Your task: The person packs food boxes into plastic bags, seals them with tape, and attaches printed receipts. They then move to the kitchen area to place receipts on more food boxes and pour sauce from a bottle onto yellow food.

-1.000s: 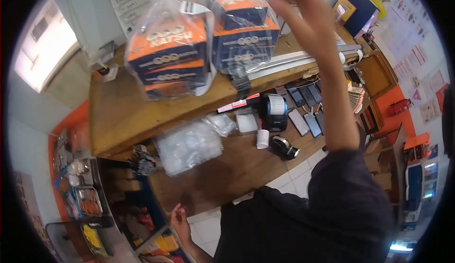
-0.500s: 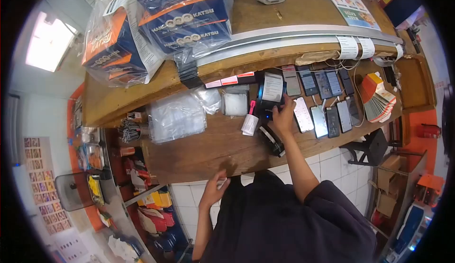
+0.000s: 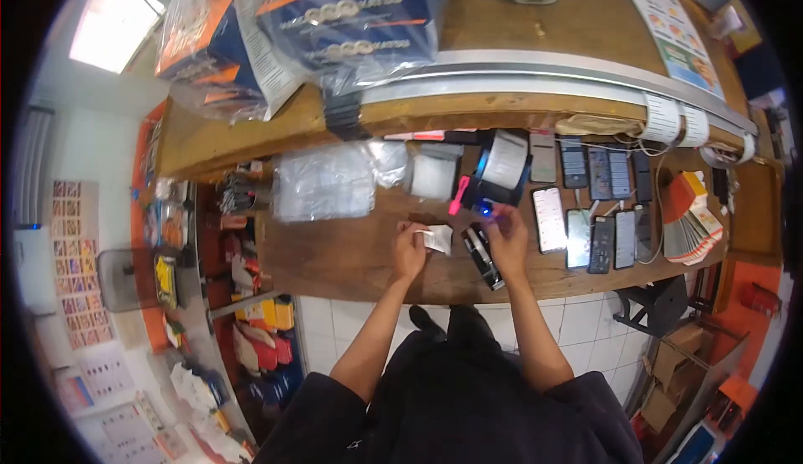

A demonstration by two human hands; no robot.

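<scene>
My left hand [image 3: 409,249] is closed on the edge of a small white paper slip [image 3: 437,239], held over the wooden counter. My right hand [image 3: 508,242] has its fingers curled in, their tips beside the blue light on the front of a black receipt printer [image 3: 487,196]. Whether something small is between them I cannot make out. A printed receipt [image 3: 506,160] lies across the top of the printer. A pink highlighter [image 3: 459,195] rests left of the printer. Between my hands, close to the right one, is a black oblong device [image 3: 483,257].
Several phones [image 3: 550,219] lie in rows to the right, with a fanned stack of cards [image 3: 693,221] beyond them. Clear plastic bags [image 3: 324,183] lie on the left. A raised shelf [image 3: 544,113] with bagged boxes [image 3: 347,21] overhangs the counter's back [image 3: 335,263].
My left hand has risen from the counter's front edge and taken hold of the white slip beside the highlighter. My right hand has drawn back slightly from the printer's side. The view has shifted.
</scene>
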